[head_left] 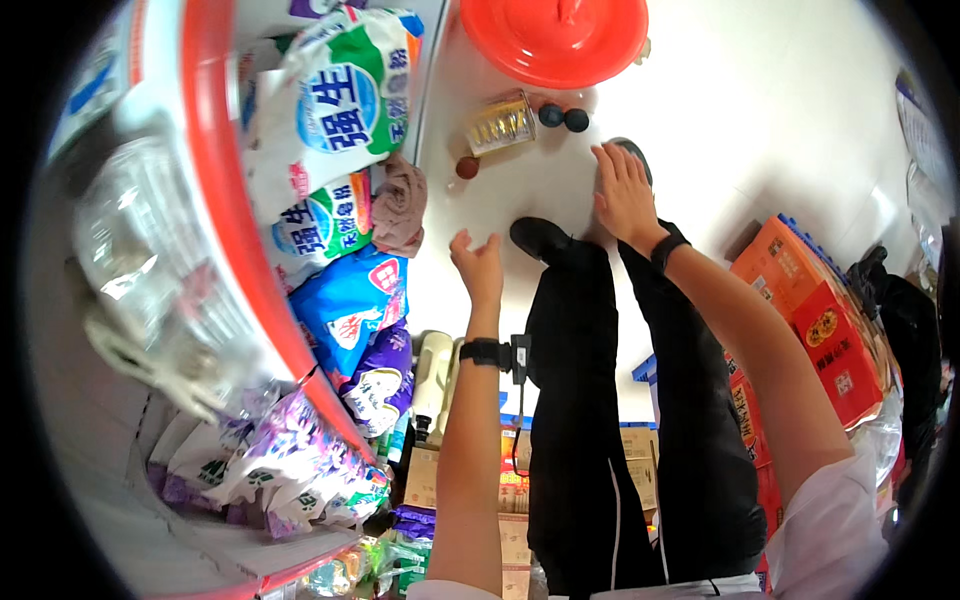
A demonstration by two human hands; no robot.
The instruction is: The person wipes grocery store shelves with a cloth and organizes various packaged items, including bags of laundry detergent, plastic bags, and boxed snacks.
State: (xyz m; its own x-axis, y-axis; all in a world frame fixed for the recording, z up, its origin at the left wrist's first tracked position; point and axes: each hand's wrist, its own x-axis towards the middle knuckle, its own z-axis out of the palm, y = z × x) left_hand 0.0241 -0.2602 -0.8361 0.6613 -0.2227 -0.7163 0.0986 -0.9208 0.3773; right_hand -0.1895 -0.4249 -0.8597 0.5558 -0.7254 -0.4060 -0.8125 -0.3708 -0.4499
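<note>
My left hand (pixel 479 268) reaches out over the white floor with its fingers apart and nothing in it; a black band sits on that wrist. My right hand (pixel 624 190) is stretched further forward, palm down and fingers spread, also holding nothing, above my black shoe. Just beyond it on the floor lie a clear packet with yellow contents (pixel 501 124), two small dark round caps (pixel 563 118) and a small brown ball (pixel 467 167). A big red plastic lid (pixel 556 35) lies past those.
A red-edged shelf (pixel 235 220) on my left holds clear bags, and large detergent bags (pixel 335 110) are stacked beside it with a brown cloth (pixel 400 205). Orange and red cartons (pixel 815 310) stand at my right. Cardboard boxes (pixel 520 480) sit near my legs.
</note>
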